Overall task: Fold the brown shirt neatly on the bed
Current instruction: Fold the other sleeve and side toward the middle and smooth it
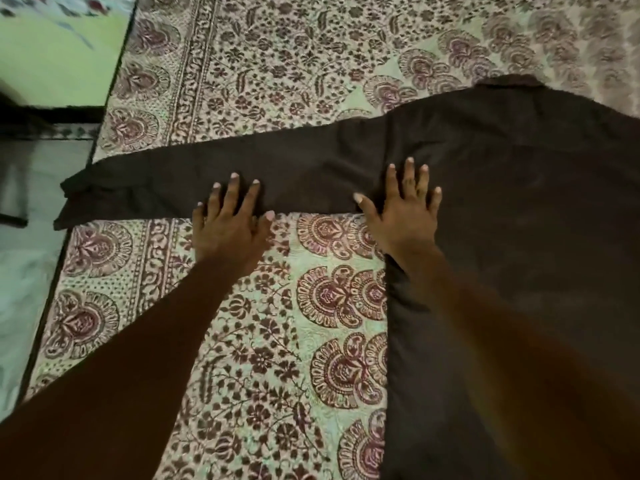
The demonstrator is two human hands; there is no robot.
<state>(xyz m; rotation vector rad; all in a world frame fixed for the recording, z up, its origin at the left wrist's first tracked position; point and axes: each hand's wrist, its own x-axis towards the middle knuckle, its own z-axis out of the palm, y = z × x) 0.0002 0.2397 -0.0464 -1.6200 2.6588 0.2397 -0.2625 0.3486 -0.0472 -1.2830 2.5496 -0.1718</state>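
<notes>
With the brown shirt (519,209) spread flat toward the bed's (263,64) right side, sleeve (207,178) overhanging the left edge, both the left hand (230,223) and right hand (403,216) press open-palmed, gripping nothing, so that cuff could drag the sleeve off.

This is a bedroom in a home. A big bed (263,327) fills most of the view, and it is covered by a printed bedspread (242,81) with red-brown flowers, leaves and fan shapes on a pale cloth, with a patterned border down its left side. The bed has a dark edge, and past it on the left is a pale floor (20,271). A brown shirt (519,202) lies spread flat on the bed, the way clothes get sorted at home.
</notes>
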